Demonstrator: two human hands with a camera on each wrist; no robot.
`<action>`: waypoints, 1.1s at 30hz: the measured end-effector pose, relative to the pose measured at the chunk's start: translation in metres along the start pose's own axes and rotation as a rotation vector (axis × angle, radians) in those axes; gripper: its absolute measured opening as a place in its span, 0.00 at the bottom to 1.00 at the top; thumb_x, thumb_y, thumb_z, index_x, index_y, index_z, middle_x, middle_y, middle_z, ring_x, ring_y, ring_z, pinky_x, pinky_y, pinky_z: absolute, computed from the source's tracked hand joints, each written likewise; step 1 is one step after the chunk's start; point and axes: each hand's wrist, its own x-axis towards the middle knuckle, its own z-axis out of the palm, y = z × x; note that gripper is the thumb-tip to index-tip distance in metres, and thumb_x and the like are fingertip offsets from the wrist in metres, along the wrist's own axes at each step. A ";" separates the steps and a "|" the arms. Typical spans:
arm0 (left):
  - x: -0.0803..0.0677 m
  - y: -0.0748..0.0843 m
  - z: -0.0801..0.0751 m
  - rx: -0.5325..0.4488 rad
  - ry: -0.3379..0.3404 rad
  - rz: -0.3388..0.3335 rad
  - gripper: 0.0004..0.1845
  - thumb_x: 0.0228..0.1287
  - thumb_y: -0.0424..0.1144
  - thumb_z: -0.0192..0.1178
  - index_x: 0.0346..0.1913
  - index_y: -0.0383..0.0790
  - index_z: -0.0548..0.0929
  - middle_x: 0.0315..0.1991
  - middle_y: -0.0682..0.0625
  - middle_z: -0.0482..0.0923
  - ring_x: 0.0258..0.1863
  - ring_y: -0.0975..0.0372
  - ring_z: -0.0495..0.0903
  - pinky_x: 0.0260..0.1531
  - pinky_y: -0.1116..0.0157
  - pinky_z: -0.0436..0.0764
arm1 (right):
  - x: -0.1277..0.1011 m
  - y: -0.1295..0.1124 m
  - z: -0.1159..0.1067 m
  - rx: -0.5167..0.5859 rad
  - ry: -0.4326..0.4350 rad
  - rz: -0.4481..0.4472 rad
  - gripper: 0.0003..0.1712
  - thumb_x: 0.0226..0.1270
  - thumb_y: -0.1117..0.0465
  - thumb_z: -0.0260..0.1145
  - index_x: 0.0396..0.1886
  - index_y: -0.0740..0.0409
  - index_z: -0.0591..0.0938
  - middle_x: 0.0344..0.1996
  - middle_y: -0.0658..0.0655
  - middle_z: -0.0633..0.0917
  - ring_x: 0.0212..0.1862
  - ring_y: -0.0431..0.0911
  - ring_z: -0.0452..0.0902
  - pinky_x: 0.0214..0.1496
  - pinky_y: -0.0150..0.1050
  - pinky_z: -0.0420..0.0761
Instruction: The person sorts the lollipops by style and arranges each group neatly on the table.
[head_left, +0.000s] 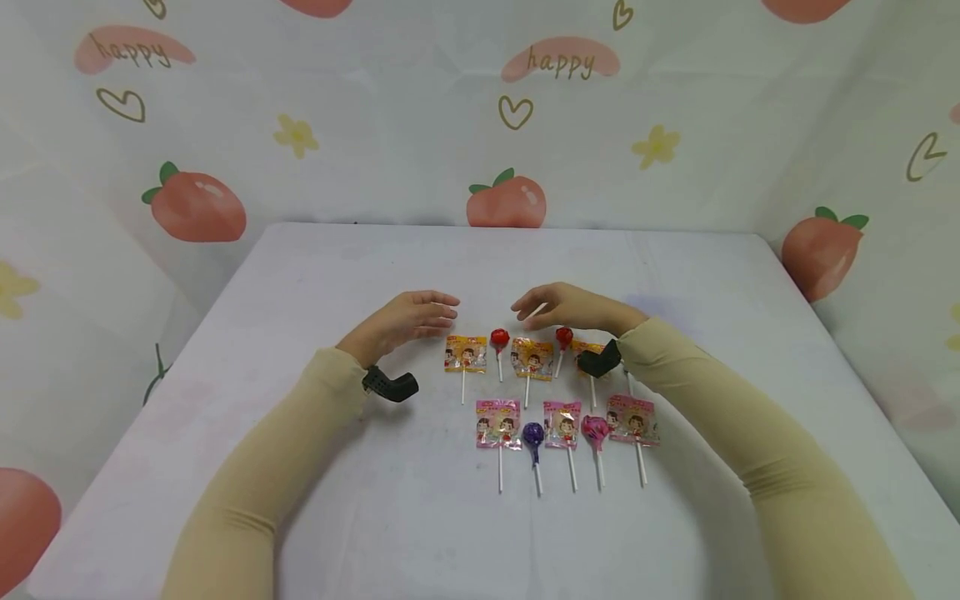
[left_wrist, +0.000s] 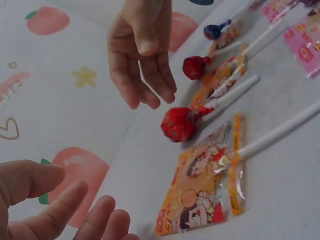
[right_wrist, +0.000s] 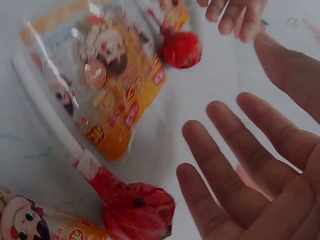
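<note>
My left hand (head_left: 420, 315) is held with relaxed, spread fingers just behind an orange-packet lollipop (head_left: 465, 357) and holds nothing. Facing it, my right hand (head_left: 562, 307), fingers loosely bent and nothing in them, hovers behind a red ball lollipop (head_left: 564, 336). Between the hands lie another red ball lollipop (head_left: 499, 337) and a second orange-packet lollipop (head_left: 532, 360). A third orange packet (head_left: 587, 348) is partly covered by the right wrist's black camera (head_left: 600, 360). In the left wrist view a blue ball lollipop (left_wrist: 212, 32) ends this back row; the sleeve hides its head in the head view.
A front row holds pink-packet lollipops (head_left: 498, 423), a purple ball lollipop (head_left: 533, 435) and a pink ball lollipop (head_left: 596, 429), sticks towards me. All lie on a white-covered table (head_left: 375, 517). A peach-printed cloth (head_left: 405, 125) hangs behind the table's far edge.
</note>
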 end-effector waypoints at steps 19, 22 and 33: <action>0.013 -0.004 0.018 0.431 0.051 -0.062 0.18 0.58 0.34 0.63 0.52 0.39 0.76 0.50 0.45 0.75 0.40 0.59 0.73 0.33 0.68 0.73 | 0.013 0.014 0.007 0.057 -0.164 0.028 0.23 0.51 0.67 0.72 0.48 0.63 0.78 0.37 0.59 0.75 0.37 0.47 0.68 0.39 0.36 0.72; 0.015 -0.006 0.018 0.507 0.039 -0.055 0.21 0.52 0.35 0.68 0.52 0.41 0.77 0.50 0.46 0.74 0.43 0.58 0.72 0.36 0.67 0.73 | 0.015 0.015 0.009 0.064 -0.166 0.043 0.23 0.50 0.66 0.73 0.47 0.62 0.78 0.35 0.58 0.74 0.34 0.47 0.66 0.34 0.36 0.71; 0.017 -0.009 0.022 0.661 -0.024 -0.002 0.33 0.39 0.38 0.77 0.53 0.46 0.76 0.53 0.45 0.67 0.48 0.55 0.65 0.49 0.59 0.64 | 0.018 0.017 0.013 0.102 -0.172 0.077 0.23 0.48 0.69 0.73 0.46 0.62 0.76 0.31 0.58 0.70 0.25 0.45 0.67 0.26 0.36 0.74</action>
